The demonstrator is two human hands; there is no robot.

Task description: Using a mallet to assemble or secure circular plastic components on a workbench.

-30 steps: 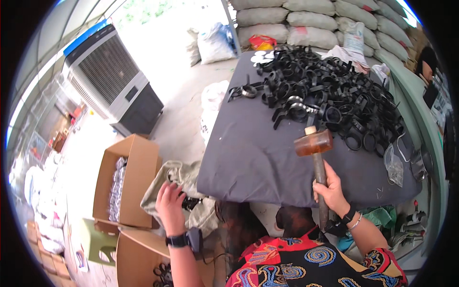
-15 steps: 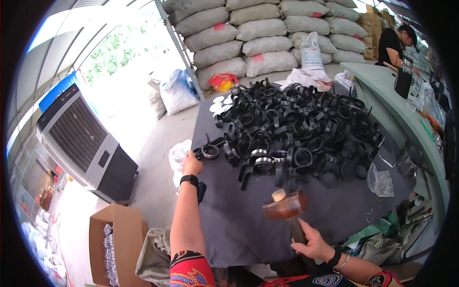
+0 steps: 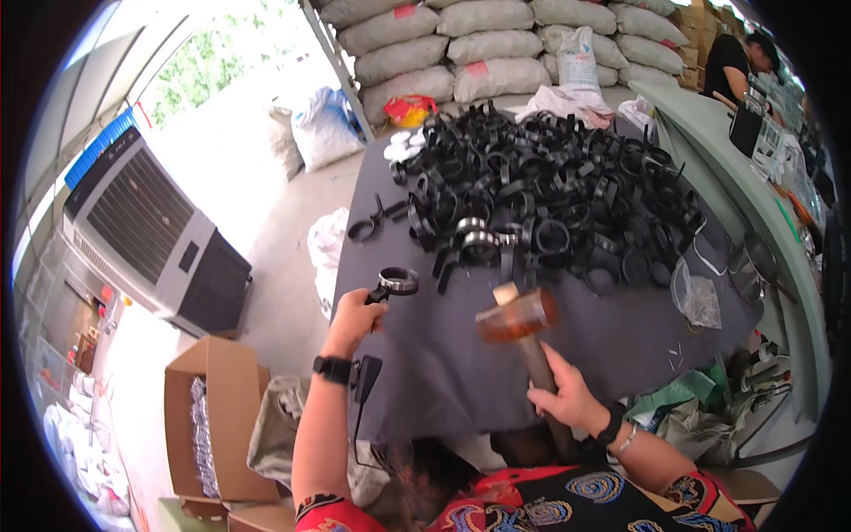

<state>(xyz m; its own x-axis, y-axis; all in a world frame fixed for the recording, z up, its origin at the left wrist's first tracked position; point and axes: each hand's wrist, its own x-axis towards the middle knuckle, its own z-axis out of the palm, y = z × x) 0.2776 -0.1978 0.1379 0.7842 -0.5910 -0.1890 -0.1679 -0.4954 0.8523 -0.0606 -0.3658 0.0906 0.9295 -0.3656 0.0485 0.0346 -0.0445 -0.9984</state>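
Observation:
My left hand (image 3: 355,321) is closed round the short handle of a black ring-shaped part (image 3: 398,287), which has a silver band round its rim. It holds the part up above the left side of the dark cloth-covered table (image 3: 425,372). My right hand (image 3: 572,395) grips a mallet (image 3: 518,317) by its wooden handle, with the brown head raised over the near middle of the table. Beyond both hands spreads a big heap of similar black rings with handles (image 3: 541,186). One loose black ring (image 3: 362,230) lies at the table's left edge.
Left of the table stand an air cooler (image 3: 160,235) and an open cardboard box (image 3: 232,434). Stacked sacks (image 3: 496,80) rise behind. On the right are a green-grey bench (image 3: 700,133), a clear plastic bag (image 3: 700,301) and a metal pot (image 3: 753,262). A person (image 3: 731,71) works at the far right.
My left hand has drawn back toward me from the table's left edge, bringing the silver-banded ring off the table. My right hand still holds the mallet. The view has tilted downward.

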